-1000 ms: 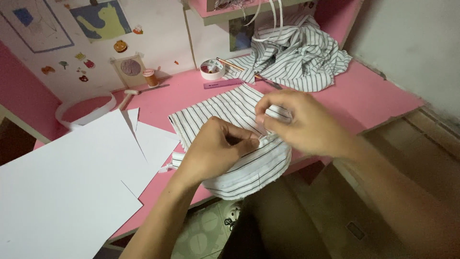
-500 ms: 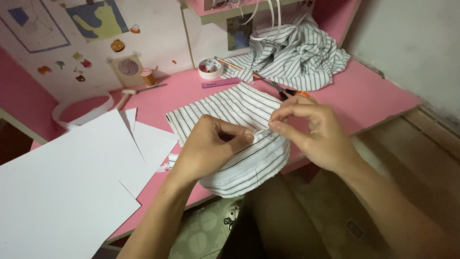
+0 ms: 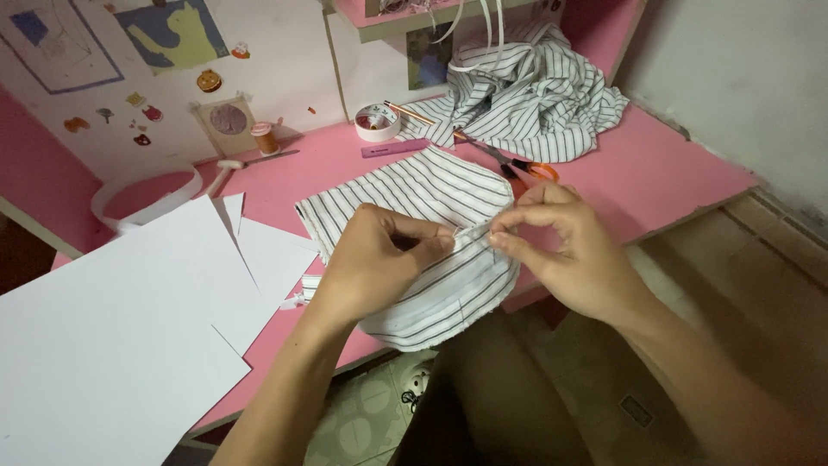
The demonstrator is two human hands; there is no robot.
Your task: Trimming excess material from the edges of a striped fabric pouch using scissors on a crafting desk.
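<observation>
Pink desk (image 3: 655, 164) w/ shelf (image 3: 405, 15), white wall (image 3: 742, 78), tiled floor (image 3: 362, 423)

Soft striped cloth piece (image 3: 414, 194) (matt weave), smooth pink desk (image 3: 673, 168), matt white paper (image 3: 112, 328)

Two bare hands, left hand (image 3: 371, 263) and right hand (image 3: 565, 250), both on bare forearms. No sleeves in view up to bottom edge of frame. No rings, no watch, no bracelets, no gloves. Nails short and plain where visible, on the right fingertips (image 3: 504, 231); left nails mostly hidden. Forearms slim, left one entering from bottom centre-left, right one from bottom right corner. Right forearm in dimmer light, details soft. Dark clothing below the forearms at bottom centre, probably lap or trousers, colour brownish-dark, cut and fabric not clear. Nothing else of the body in view.
</observation>
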